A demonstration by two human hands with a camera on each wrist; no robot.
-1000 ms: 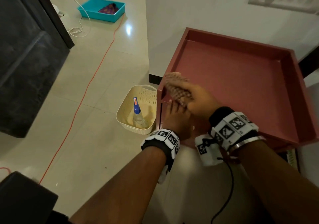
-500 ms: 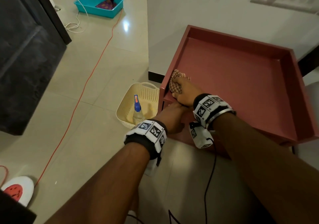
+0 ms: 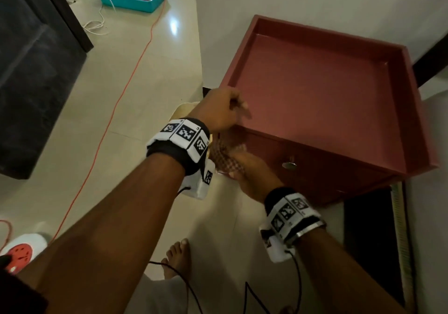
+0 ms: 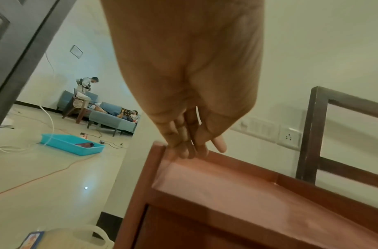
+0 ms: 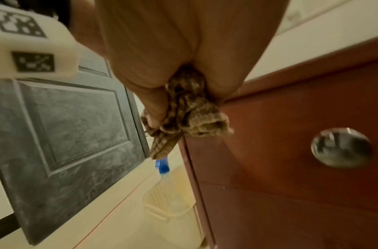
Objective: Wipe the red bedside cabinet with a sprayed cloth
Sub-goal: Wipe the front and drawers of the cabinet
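Floor: pale glossy tiles (image 3: 135, 110), with an orange cable (image 3: 126, 81) running across them toward a teal tub (image 3: 150, 3) that holds a purple cloth.
Wall: white, behind the red cabinet (image 3: 315, 100); a switch plate and socket (image 4: 289, 137) show in the left wrist view.
Cabinet: stands against the wall, top rimmed like a tray, front with 1 round metal knob (image 5: 340, 147).
Left hand (image 3: 218, 110): rests at the near left corner of the cabinet top, fingers (image 4: 183, 144) straight and pressed together, tips on the rim.
Right hand (image 3: 252, 173): low at the left edge of the cabinet front, left of the knob, fingers curled tight around the cloth.
Cloth (image 5: 188, 109): checked, bunched in the right hand, folds spilling out against the cabinet's front corner.
Basket (image 5: 168, 202): cream, on the floor just left of the cabinet, holding a spray bottle (image 5: 162, 166) with a blue top.
Foot (image 3: 178, 255): bare, on the tiles below the arms.
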